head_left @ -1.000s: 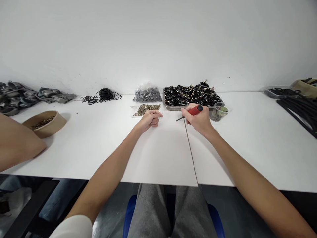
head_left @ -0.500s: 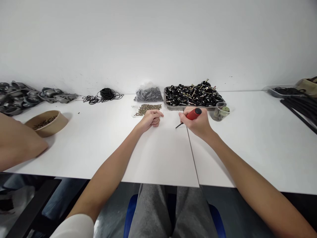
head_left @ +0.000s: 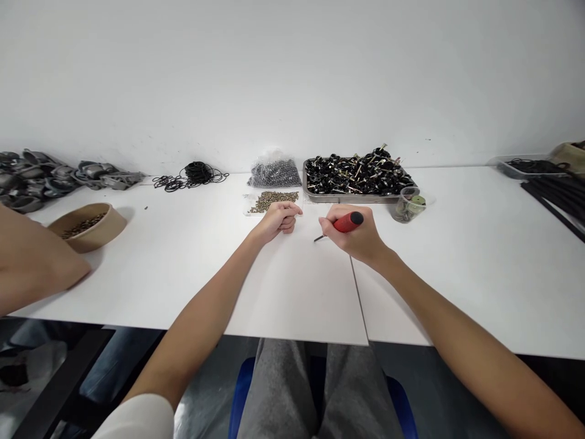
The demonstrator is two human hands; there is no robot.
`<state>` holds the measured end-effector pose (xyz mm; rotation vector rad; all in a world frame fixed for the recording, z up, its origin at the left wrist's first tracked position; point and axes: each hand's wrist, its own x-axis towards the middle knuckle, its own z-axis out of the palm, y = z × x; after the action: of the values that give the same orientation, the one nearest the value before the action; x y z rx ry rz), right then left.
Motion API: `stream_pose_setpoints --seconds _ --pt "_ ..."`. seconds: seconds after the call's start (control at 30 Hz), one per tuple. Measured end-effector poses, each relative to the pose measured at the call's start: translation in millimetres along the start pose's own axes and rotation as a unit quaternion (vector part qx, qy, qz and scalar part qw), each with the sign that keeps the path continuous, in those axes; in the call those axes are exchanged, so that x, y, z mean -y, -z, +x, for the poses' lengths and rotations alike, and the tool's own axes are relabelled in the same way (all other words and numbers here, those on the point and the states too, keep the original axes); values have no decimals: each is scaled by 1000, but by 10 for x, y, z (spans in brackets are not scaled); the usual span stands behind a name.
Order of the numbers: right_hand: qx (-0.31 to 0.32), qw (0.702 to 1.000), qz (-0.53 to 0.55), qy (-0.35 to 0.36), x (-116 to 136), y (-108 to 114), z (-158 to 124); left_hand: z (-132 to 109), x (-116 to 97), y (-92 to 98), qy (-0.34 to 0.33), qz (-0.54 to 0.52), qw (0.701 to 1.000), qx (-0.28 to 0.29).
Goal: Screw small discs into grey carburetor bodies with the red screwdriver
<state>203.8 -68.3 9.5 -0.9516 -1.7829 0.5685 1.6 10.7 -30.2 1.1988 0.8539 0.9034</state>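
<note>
A: Since the earlier frame, the right hand [head_left: 359, 239] sits farther left and nearer the body, carrying the red-handled, black-capped tool [head_left: 346, 223] with it; the left hand [head_left: 278, 221] barely differs.
B: How do the right fingers hold it?
A: They grasp the handle much like a pen, the thin dark shaft [head_left: 319, 238] slanting down to the left, its tip in the space between the hands.
B: And the left ones?
A: Curled inward; at this size I can't tell whether they pinch something small. They are just in front of the flat clear plastic tray [head_left: 247, 206] of tiny brass-coloured bits [head_left: 274, 199], above the smooth white tabletop [head_left: 292, 286].
B: Which step is in hand, to your mind?
A: Guiding the tool, I'd say, its tip set against no visible part.
B: And the next move?
A: It probably calls for a steady left hand and fine control of that slender tip
</note>
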Motion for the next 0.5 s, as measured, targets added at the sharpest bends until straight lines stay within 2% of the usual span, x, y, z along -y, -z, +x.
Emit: stream_pose_setpoints --seconds 0.1,0.27,0.5 --pt "-39 999 -9 -22 -62 86 62 0 -8 -5 -1 2 1000 0" --pt "-89 990 -10 -104 -203 252 158 -9 -19 -7 2 3 1000 -7" --pt "-83 989 -10 -123 -254 273 174 -2 -8 1 0 4 1000 -1"
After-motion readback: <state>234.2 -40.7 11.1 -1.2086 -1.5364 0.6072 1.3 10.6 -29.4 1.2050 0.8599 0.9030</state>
